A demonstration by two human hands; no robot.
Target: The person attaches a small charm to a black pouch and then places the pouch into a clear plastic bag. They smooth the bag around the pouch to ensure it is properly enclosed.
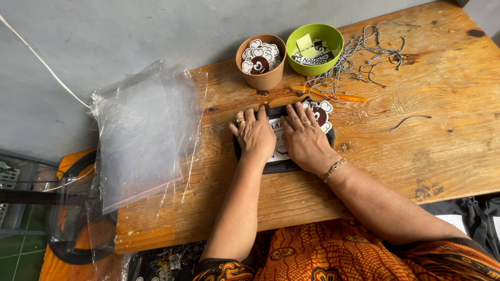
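Small home packing workshop: rough wooden table (416,145), stack of clear plastic bags (140,135), cup of stickers (260,60), green bowl of tags (314,48), loose cords (359,57).

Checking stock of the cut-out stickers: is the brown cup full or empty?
Full: the brown cup is packed to its rim with white and dark red stickers.

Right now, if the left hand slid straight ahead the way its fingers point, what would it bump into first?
Probably the brown cup of stickers: the left hand lies flat on the dark folded cloth, fingers pointing up the table toward it, with only bare wood between.
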